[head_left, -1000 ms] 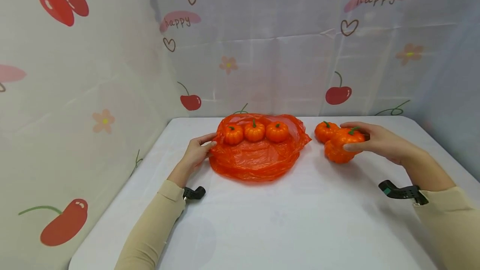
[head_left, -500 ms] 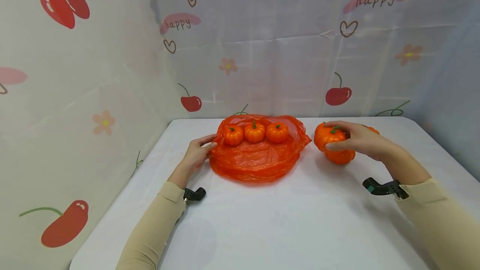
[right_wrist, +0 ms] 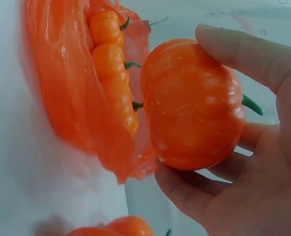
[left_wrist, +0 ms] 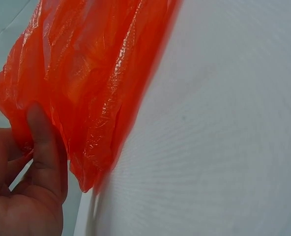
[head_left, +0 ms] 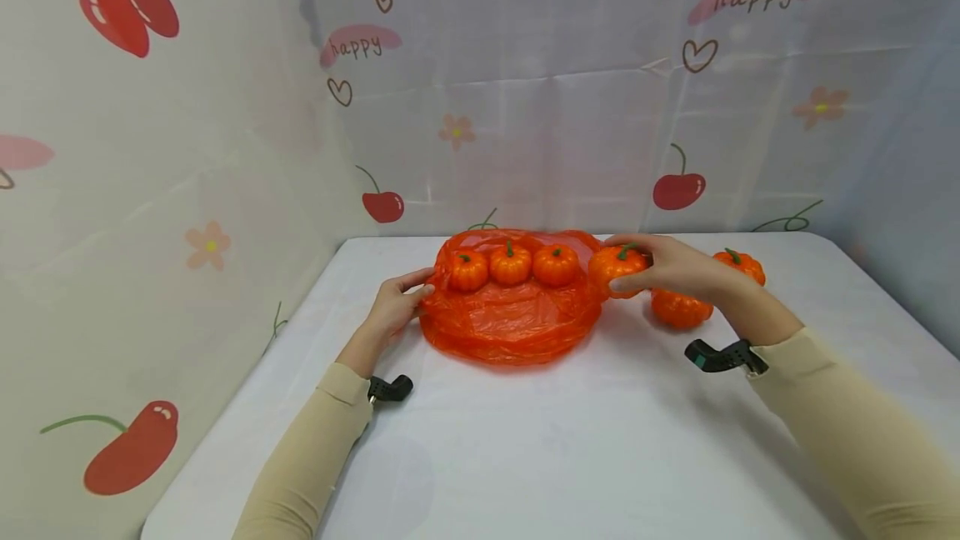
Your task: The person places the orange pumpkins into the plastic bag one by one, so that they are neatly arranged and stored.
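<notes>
A red plastic bag [head_left: 517, 319] lies spread at the back of the table, its mouth wide. Three small orange pumpkins [head_left: 510, 264] with green stems sit side by side in it. My left hand [head_left: 396, 307] pinches the bag's left edge between thumb and fingers, and the left wrist view shows the thumb [left_wrist: 40, 130] on the plastic. At the bag's right edge my right hand [head_left: 675, 267] grips another pumpkin [right_wrist: 192, 105] by its sides, thumb on one side and fingers on the other. That pumpkin overlaps the bag's rim in the head view; whether they touch, I cannot tell.
Two more pumpkins stand to the right of the bag: one in front [head_left: 678, 309] and one farther back [head_left: 741, 263], partly behind the right forearm. A printed curtain [head_left: 547, 148] closes off the table's [head_left: 525, 448] back edge.
My right hand has carried its pumpkin leftward, from above the other loose pumpkins to the bag's right edge. The left hand and the bag have stayed nearly still.
</notes>
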{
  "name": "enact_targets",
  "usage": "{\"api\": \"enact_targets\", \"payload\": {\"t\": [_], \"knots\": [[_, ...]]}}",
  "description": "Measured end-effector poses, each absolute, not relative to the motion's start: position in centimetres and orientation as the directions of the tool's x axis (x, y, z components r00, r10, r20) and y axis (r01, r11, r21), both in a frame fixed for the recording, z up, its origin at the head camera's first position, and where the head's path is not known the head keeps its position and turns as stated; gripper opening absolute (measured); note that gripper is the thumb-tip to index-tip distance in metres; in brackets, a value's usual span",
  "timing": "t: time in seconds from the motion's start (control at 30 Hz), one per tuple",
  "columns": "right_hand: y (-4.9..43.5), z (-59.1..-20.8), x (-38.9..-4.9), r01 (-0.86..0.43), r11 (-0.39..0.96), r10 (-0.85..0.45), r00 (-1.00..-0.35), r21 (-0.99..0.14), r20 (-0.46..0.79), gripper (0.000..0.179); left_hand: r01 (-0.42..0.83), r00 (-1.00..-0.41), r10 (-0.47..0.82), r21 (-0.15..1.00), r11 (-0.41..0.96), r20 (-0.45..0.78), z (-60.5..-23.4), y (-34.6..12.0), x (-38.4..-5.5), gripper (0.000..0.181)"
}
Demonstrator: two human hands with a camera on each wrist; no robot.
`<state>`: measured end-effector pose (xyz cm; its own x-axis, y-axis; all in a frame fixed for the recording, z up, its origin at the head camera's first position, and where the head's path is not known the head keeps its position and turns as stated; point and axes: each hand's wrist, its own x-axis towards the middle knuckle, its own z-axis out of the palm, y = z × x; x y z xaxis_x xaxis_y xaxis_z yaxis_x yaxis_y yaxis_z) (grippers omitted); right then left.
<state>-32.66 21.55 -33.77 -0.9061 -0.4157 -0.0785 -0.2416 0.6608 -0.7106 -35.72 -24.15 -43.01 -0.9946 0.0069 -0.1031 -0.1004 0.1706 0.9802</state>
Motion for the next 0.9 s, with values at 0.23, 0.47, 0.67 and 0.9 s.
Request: {"api": "enact_targets", "payload": {"t": [0.23,0.47,0.67,0.9], "knots": [[20.1,-33.2,-33.6,-0.236,0.635,-0.443,-0.891,-0.735,-0.098,0.087,-0.104,-0.994,-0.001,0.982,0.157,-0.106,-43.0,-24.0,-35.7,0.041],[18.4,-32.7,-34.7,-0.237,0.631,-0.472,-0.873,-0.739,-0.124,0.086,-0.105,-0.994,0.004,0.983,0.152,-0.107,-42.8,-24.1,-35.5,0.042],[16.5,-33.0,-35.8,-0.288,0.643,-0.521,-0.843,-0.710,-0.130,0.086,-0.104,-0.994,0.008,0.984,0.147,-0.106,-42.7,-24.2,-35.5,0.042],[14.6,-33.2,-36.6,-0.249,0.653,-0.522,-0.832,-0.715,-0.188,0.089,-0.107,-0.994,0.006,0.983,0.151,-0.109,-42.7,-24.2,-35.6,0.042]]}}
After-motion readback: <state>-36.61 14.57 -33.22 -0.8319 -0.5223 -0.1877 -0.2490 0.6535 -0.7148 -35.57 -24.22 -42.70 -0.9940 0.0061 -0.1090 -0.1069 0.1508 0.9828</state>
